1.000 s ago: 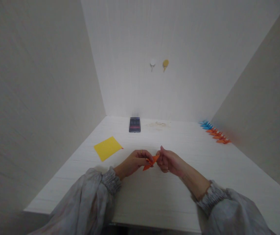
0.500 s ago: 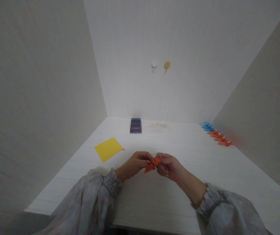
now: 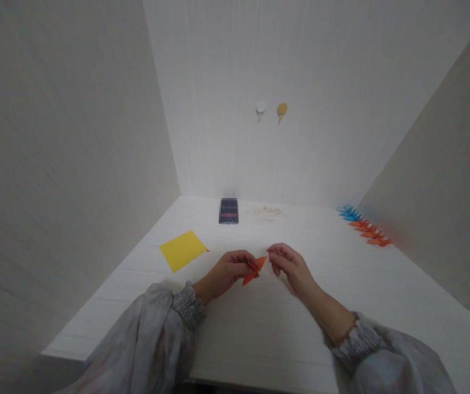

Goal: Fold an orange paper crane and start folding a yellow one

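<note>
Between the thumb and fingers of my left hand (image 3: 237,267) is an orange origami crane (image 3: 256,271), its two pointed ends sticking out above and below the fingertips. My right hand (image 3: 289,264) hovers just to the right of the crane, apart from it. Its fingers are bent and spread a little, with nothing visible in them. A yellow sheet of paper (image 3: 183,250) lies on the table to the left of my left hand, with a tiny orange scrap (image 3: 207,250) at its right corner.
At the back of the white table (image 3: 235,339) lies a dark phone (image 3: 229,211). A row of blue folded cranes (image 3: 349,213) and orange folded cranes (image 3: 370,232) lines the right wall. Walls enclose the left, back and right. A white hook (image 3: 260,108) and a gold hook (image 3: 282,109) hang on the back wall.
My right hand has let go of the orange crane and moved slightly up and right. My left hand keeps its hold, and the crane now looks narrower.
</note>
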The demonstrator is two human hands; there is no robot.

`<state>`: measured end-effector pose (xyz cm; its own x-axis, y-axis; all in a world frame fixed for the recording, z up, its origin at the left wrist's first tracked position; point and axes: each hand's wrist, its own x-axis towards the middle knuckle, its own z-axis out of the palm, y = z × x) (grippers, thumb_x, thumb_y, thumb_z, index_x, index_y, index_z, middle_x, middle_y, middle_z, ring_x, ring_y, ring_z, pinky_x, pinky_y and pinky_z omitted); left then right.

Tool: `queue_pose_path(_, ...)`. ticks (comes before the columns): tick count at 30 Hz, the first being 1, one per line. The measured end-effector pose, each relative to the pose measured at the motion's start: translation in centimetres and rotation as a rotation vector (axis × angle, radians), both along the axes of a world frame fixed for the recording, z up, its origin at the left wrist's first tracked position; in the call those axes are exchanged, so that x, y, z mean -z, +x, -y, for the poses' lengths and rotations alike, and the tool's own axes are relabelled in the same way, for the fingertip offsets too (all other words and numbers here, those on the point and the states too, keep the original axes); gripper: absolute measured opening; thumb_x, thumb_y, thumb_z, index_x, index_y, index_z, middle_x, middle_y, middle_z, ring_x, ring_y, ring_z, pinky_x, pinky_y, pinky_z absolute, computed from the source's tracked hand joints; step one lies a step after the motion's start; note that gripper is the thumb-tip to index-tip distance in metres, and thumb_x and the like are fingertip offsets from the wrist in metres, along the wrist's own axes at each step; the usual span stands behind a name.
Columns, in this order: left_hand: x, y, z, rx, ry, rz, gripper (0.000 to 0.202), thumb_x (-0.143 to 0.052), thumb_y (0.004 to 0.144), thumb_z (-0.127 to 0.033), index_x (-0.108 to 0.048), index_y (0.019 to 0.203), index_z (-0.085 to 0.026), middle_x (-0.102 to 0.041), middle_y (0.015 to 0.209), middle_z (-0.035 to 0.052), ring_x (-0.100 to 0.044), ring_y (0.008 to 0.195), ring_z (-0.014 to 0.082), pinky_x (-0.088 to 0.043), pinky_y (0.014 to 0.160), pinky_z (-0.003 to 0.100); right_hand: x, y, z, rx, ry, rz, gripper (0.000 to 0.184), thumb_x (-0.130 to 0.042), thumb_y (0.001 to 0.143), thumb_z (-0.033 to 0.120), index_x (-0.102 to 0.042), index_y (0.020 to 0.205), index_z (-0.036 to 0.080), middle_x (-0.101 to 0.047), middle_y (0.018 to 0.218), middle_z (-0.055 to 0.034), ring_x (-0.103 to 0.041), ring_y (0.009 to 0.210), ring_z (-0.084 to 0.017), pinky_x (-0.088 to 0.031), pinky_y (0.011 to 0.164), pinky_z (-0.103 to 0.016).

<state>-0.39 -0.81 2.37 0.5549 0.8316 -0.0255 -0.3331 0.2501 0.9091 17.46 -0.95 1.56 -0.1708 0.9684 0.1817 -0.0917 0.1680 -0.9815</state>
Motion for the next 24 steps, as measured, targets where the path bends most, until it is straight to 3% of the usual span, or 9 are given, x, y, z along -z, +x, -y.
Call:
queue_pose_path(5, 0.19, 0.21, 0.01, 0.025, -0.003, 0.041, 0.017, -0.064, 0.058, -0.011, -0.057, 0.073, -0.012, -0.06, 0.078, 0.0015, -0.056, 0.069, 0.01, -0.041, 0.075, 0.028, -0.01, -0.09, 0.44, 0.144, 0.556, 0.499, 0.035, -0.054, 0.071, 0.014, -0.051, 0.105, 0.024, -0.047, 0.088, -0.0041, -0.047, 0.068, -0.013, -0.042, 0.064, -0.03)
queue_pose_path(8, 0.45, 0.29, 0.0, 0.043, 0.007, 0.036, 0.024, -0.066, 0.058, -0.012, -0.053, 0.078, -0.013, -0.059, 0.077, 0.001, -0.056, 0.067, 0.0101, -0.041, 0.07, 0.026, -0.07, -0.18, 0.63, 0.158, 0.74, 0.661, 0.035, -0.051, 0.073, 0.011, -0.054, 0.105, 0.025, -0.046, 0.099, -0.007, -0.047, 0.087, -0.018, -0.043, 0.074, -0.036)
queue_pose_path(11, 0.68, 0.35, -0.02, 0.011, 0.009, 0.043, 0.03, -0.068, 0.059, -0.013, -0.049, 0.082, -0.015, -0.059, 0.076, 0.0005, -0.056, 0.067, 0.0107, -0.041, 0.063, 0.023, -0.2, 0.02, 0.67, 0.198, 0.872, 0.788, 0.029, -0.049, 0.075, 0.01, -0.059, 0.096, 0.026, -0.048, 0.105, -0.0074, -0.047, 0.093, -0.02, -0.041, 0.077, -0.039)
queue_pose_path(17, 0.65, 0.32, 0.1, 0.074, -0.062, -0.073, 0.023, -0.065, 0.065, -0.028, -0.054, 0.075, -0.011, -0.055, 0.074, 0.0016, -0.054, 0.063, 0.0097, -0.045, 0.069, 0.031, -0.46, 0.58, 0.4, 0.27, 0.969, 0.852, 0.024, -0.049, 0.077, 0.012, -0.06, 0.095, 0.025, -0.056, 0.103, -0.0074, -0.049, 0.092, -0.02, -0.04, 0.076, -0.04)
queue_pose_path(24, 0.71, 0.15, -0.06, 0.062, 0.072, -0.194, 0.028, -0.064, 0.064, -0.036, -0.055, 0.064, -0.01, -0.054, 0.062, 0.0004, -0.046, 0.049, 0.0057, -0.041, 0.054, 0.022, -0.66, 0.63, 0.43, 0.273, 0.915, 0.854, 0.019, -0.049, 0.079, 0.018, -0.062, 0.092, 0.026, -0.062, 0.099, -0.0051, -0.051, 0.086, -0.02, -0.037, 0.076, -0.04)
